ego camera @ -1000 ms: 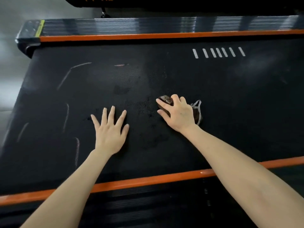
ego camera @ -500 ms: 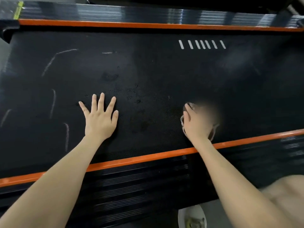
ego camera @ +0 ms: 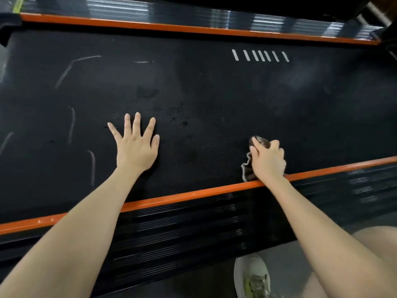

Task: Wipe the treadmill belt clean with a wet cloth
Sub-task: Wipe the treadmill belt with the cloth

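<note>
At the far left of the belt (ego camera: 214,87), pale scuff marks (ego camera: 92,166) are showing, well apart from either of your hands. If you are only working the middle, you are risking leaving them behind.

Next, your left hand (ego camera: 137,147) is lying flat on the belt with fingers spread, its grip open and holding nothing. You appear to be leaning weight through it, so if the belt is free to roll, it could be sliding under your palm and tipping you forward. Just right of that hand, dark damp spots (ego camera: 181,121) are dotting the surface, and a palm drifting onto them could be slipping.

Further right, the cloth (ego camera: 247,171) is sitting bunched on the belt at its near edge, just beside the orange strip (ego camera: 193,194). Your right hand (ego camera: 268,160) is pressing on top, its grip curled around the cloth. Wadded this tightly, the cloth is covering little ground. A stroke toward you could be dragging it off the belt onto the strip and pushing dirt into the gap.

At the far right, a hazy patch (ego camera: 300,80) is looking dusty and easy to miss.
</note>
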{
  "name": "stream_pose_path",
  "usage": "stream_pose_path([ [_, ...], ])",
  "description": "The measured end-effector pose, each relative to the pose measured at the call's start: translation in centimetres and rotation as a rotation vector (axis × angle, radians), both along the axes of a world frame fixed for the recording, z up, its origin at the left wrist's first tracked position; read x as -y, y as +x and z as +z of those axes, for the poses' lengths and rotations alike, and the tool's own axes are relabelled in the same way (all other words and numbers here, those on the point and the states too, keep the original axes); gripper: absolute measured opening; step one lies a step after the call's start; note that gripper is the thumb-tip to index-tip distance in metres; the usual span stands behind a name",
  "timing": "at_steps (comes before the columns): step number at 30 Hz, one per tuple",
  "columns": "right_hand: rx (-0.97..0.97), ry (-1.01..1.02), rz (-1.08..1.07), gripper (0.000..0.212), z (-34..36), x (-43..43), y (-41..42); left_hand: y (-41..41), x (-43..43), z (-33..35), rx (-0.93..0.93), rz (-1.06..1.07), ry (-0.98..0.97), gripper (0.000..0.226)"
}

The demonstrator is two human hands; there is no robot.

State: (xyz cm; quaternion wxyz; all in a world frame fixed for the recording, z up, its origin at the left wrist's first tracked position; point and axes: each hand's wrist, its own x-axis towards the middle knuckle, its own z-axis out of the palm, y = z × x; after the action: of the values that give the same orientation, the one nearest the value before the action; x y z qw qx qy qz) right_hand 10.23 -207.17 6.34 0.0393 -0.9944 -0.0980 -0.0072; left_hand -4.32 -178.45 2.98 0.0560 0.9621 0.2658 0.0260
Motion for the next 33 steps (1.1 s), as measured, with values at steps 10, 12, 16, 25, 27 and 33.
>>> stream_pose_path([
  [10, 0.066, 0.047, 0.892, 0.043, -0.4, -10.0, -7.4, -0.3, -0.3, -0.3, 0.067, -0.01, -0.012, 0.051],
  [12, 0.155, 0.042, 0.869, 0.037, -0.6, -7.7, -3.7, -0.3, -0.2, -0.6, 0.079, -0.006, 0.01, 0.052],
  [16, 0.183, 0.057, 0.57, 0.032, -1.5, -5.7, 1.8, 0.0, -0.3, -0.9, 0.073, -0.001, 0.048, 0.052],
  [25, 0.189, 0.197, 0.61, 0.031, -1.9, -16.6, 1.5, 0.1, -0.4, -0.8, 0.069, 0.021, 0.045, 0.056],
  [27, 0.223, 0.228, 0.865, 0.036, -2.1, -16.3, -1.7, 0.0, -0.5, -0.8, 0.086, 0.024, 0.042, 0.067],
  [33, 0.216, 0.225, 1.156, 0.034, -1.9, -15.0, 1.3, -0.8, -0.6, 0.1, 0.16, 0.065, -0.028, 0.079],
])
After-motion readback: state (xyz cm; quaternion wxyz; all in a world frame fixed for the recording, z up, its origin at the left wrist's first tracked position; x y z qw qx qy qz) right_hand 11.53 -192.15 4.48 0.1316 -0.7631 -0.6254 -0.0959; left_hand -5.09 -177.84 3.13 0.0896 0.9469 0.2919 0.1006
